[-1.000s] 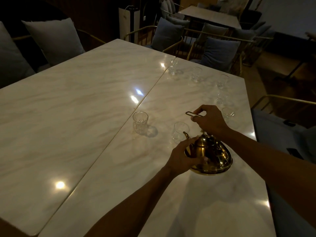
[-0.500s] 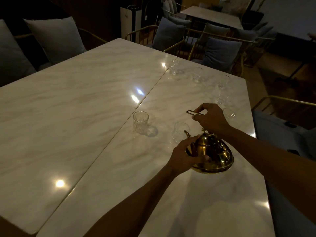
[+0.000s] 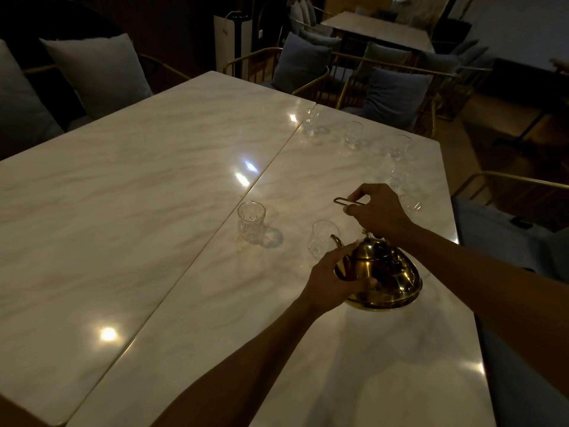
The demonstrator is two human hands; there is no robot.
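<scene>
A shiny brass teapot (image 3: 388, 277) sits on the marble table (image 3: 154, 211) at the right. My right hand (image 3: 377, 211) grips its thin wire handle (image 3: 345, 202), raised above the lid. Against the pot's left side, below the spout, lies my left hand (image 3: 334, 278), thumb and fingers curved round the body. A clear glass (image 3: 321, 238) stands just beyond the spout, and a cut-pattern glass (image 3: 251, 221) stands further left.
Several more clear glasses stand in an arc toward the far right edge, such as one glass (image 3: 311, 122) and another glass (image 3: 352, 134). A seam (image 3: 215, 235) joins two marble tabletops. Cushioned chairs (image 3: 391, 97) ring the table.
Almost nothing has moved. The teapot and both hands have stayed in place, with only a slight shift of the camera.
</scene>
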